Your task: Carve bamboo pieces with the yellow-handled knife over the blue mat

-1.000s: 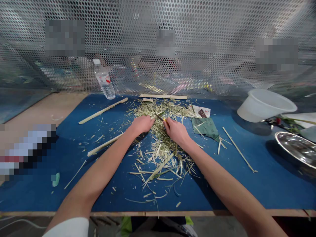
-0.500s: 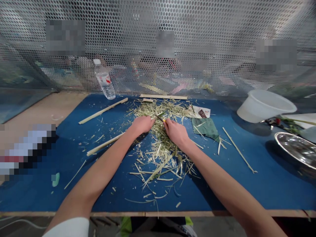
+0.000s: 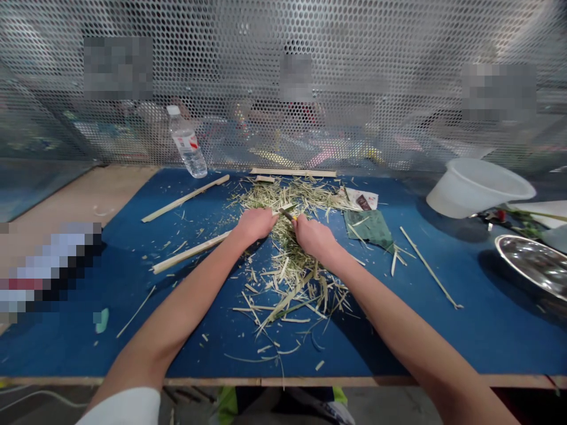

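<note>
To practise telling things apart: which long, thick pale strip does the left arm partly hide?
The front strip, running behind the left forearm; the middle strip, near the bottle, and the far strip, along the mesh, lie clear.

The scene is viewed by one camera worn on the head, aimed forward and down. The table (image 3: 208, 354) is seen from above its near edge, the left hand (image 3: 257, 223) and right hand (image 3: 314, 236) are framed near mid-view, and the background is filled by a perforated metal wall (image 3: 199, 59).
</note>
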### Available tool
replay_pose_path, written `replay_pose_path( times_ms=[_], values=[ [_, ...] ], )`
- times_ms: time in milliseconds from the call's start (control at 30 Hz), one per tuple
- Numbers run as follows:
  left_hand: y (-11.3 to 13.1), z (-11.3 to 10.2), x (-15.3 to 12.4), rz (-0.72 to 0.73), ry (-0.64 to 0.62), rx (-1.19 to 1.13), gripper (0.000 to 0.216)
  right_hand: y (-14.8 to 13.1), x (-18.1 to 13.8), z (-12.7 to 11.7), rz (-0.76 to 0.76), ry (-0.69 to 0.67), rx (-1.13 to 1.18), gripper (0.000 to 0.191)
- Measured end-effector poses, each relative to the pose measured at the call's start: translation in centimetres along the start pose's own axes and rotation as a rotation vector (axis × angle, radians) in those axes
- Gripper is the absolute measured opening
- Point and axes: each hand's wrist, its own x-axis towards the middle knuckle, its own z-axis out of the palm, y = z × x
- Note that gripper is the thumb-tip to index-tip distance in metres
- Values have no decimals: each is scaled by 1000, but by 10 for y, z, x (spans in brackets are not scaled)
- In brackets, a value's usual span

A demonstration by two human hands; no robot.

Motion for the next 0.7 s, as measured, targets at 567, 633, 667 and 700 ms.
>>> replay_pose_path(
  times_ms=[567,633,667,700],
  values=[
    [8,3,4,-77,11,-28,51,-3,25,-2,-29,-60,130,45],
    [8,4,2,-85,17,-28,50,6,31,-4,-87,-115,203,50],
    [8,4,2,-88,18,-28,50,11,32,-5,-108,-129,237,52],
    [8,4,1,-91,19,-27,50,14,33,-4,-121,-133,260,53]
  ],
)
